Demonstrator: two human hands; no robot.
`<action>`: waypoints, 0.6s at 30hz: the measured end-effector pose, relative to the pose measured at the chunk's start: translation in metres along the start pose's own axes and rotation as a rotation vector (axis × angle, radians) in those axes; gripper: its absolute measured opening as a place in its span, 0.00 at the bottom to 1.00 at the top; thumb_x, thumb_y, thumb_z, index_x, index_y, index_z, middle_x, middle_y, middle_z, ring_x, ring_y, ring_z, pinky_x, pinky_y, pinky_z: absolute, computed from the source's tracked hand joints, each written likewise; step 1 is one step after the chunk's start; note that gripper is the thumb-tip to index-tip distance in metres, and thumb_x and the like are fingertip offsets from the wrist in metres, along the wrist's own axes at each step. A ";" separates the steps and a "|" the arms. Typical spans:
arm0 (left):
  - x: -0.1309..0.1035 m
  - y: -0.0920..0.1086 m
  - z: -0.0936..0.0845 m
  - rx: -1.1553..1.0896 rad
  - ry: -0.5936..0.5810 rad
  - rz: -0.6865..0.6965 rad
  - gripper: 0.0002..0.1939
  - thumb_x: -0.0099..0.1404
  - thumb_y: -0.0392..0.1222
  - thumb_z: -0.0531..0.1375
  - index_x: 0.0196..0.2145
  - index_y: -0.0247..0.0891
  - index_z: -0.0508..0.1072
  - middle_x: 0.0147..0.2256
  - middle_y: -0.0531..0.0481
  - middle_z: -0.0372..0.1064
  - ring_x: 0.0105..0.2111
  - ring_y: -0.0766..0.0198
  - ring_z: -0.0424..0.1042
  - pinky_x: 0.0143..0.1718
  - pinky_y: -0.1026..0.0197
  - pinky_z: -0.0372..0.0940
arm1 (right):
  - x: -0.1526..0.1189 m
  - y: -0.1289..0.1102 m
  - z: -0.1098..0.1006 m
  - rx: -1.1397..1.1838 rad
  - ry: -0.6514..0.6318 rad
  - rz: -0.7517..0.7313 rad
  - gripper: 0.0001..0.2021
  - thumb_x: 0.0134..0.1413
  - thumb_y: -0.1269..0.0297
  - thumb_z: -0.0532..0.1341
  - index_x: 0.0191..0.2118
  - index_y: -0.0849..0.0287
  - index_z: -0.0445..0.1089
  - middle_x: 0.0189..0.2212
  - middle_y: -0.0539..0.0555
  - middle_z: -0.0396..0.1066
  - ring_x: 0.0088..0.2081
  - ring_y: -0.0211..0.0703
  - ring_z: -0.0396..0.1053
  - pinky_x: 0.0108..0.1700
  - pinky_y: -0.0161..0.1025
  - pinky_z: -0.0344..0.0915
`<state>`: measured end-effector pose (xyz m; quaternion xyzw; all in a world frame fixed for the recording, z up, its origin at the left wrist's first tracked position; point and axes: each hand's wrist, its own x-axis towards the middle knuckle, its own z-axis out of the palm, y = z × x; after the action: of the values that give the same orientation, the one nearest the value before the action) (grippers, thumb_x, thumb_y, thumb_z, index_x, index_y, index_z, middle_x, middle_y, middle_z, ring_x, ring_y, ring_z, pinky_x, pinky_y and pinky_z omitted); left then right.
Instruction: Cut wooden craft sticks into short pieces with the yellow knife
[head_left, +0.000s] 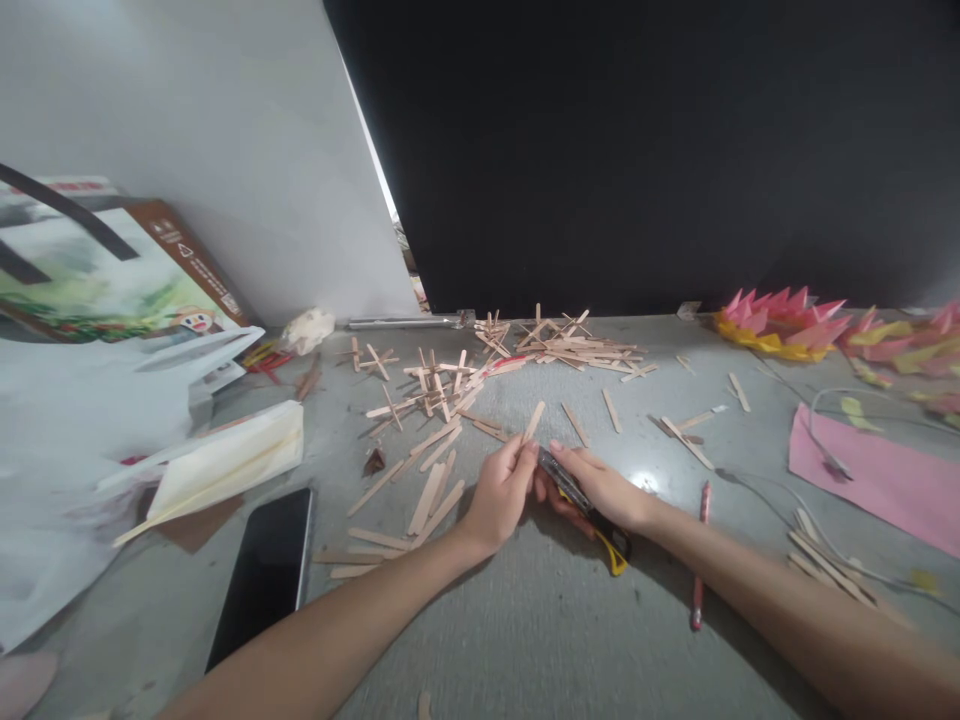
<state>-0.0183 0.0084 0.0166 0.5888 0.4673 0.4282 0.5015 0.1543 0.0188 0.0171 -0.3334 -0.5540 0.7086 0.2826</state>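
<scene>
My left hand (501, 490) is closed around a flat wooden craft stick (534, 422), whose rounded end points up and away from me. Close beside it, my right hand (600, 488) grips a utility knife (577, 487) with a dark body and a yellow tail end. The knife's front end lies near the left fingertips; its blade is too small to make out. Loose craft sticks (426, 498) lie left of my hands. Beyond them, several sticks are joined into small crossed shapes (435, 385), and a larger pile (574, 345) sits against the dark panel.
A smartphone (262, 570) lies at the left, near white paper and a printed bag (127, 265). On the right are a pink pencil (701, 555), a pink paper sheet (870, 480), a cable (780, 495) and a pink-and-yellow folded paper ring (780, 325). A black panel (675, 150) stands behind.
</scene>
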 end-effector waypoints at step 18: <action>0.002 -0.005 0.002 0.054 0.107 0.009 0.22 0.78 0.58 0.46 0.32 0.41 0.61 0.23 0.59 0.55 0.22 0.68 0.57 0.27 0.64 0.54 | -0.002 0.007 0.000 0.153 0.049 -0.045 0.16 0.69 0.47 0.58 0.37 0.53 0.61 0.19 0.41 0.65 0.13 0.34 0.60 0.14 0.30 0.61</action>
<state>-0.0163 0.0105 0.0113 0.5804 0.5024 0.4484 0.4578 0.1552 0.0158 0.0105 -0.3157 -0.4984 0.7339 0.3366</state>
